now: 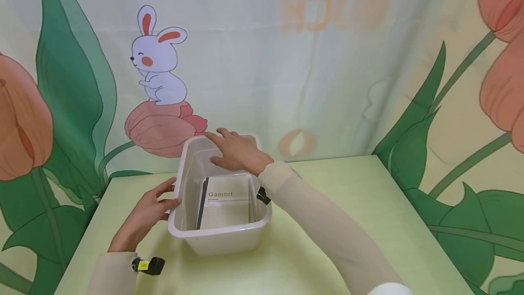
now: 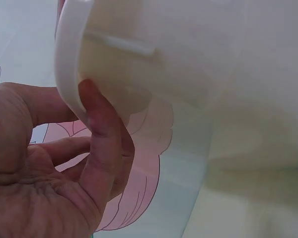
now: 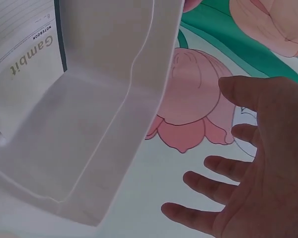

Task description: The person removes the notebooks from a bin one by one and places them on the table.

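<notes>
A white plastic bin (image 1: 227,242) stands on the pale green table, its open top facing up. My left hand (image 1: 147,211) holds the bin's left rim; in the left wrist view the digits of that hand (image 2: 69,158) pass to both sides of the lip. Inside the bin lies a notebook (image 1: 227,206) with "Gambit" on its light cover and a dark spine along its left side. Over the bin's far end hovers my right hand (image 1: 237,153), fingers spread and holding nothing. The right wrist view shows that hand (image 3: 260,158) apart from the bin wall (image 3: 114,129).
Behind the table (image 1: 327,204) hangs a printed curtain (image 1: 245,67) with a rabbit and large tulips, close to the bin's far end. Black wrist straps (image 1: 154,266) sit on both forearms. The tabletop extends to the right of the bin.
</notes>
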`<state>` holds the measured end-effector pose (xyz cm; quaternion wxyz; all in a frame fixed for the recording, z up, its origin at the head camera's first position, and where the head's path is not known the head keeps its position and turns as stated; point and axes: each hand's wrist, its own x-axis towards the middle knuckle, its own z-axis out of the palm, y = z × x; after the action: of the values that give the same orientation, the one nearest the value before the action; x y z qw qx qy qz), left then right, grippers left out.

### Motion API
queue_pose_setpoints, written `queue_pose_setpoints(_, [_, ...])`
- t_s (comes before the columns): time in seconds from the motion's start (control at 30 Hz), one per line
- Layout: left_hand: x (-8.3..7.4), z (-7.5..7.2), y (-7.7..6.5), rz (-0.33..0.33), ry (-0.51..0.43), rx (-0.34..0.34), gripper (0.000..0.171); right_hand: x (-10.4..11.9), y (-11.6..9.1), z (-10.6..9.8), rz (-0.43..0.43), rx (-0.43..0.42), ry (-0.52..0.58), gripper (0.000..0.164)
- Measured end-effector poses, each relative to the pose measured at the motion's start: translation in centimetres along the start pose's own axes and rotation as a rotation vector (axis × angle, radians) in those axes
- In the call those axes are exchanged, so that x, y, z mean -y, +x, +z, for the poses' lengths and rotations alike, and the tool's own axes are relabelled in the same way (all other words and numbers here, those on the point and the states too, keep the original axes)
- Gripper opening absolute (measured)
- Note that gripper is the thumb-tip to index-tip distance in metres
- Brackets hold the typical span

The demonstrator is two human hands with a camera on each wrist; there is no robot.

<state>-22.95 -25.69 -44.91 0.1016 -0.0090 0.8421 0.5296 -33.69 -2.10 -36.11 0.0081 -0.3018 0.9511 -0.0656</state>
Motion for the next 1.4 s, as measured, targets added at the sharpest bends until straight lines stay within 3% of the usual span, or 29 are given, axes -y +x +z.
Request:
queue_pose_setpoints(0.1, [0.2,-0.2,0.1,0.006,-0.027,0.004,0.073,0.2,1.1,0.6,0.014,0.033,0.016,0.071])
queue_pose_setpoints(0.33, [0.4,-0.2,0.3,-0.007,-0.045,0.004,0.075,0.2,3.0,3.1,0.098,0.249,0.071,0.066])
queue_pose_setpoints(0.57, [0.3,0.0,0.4,0.002,-0.074,0.012,0.075,0.4,4.8,6.7,0.096,0.259,0.06,0.061])
queue_pose_setpoints(0.8, [0.4,0.2,0.4,-0.003,-0.079,0.008,0.075,0.4,6.0,10.3,0.195,0.327,0.115,0.064])
queue_pose_setpoints(1.17, [0.8,-0.5,-0.2,-0.017,-0.073,0.0,0.074,1.5,7.4,14.3,0.232,0.361,0.086,0.063])
queue_pose_setpoints(1.4, [0.4,0.0,0.1,-0.022,-0.057,-0.004,0.071,1.4,7.7,15.5,0.24,0.38,0.104,0.068])
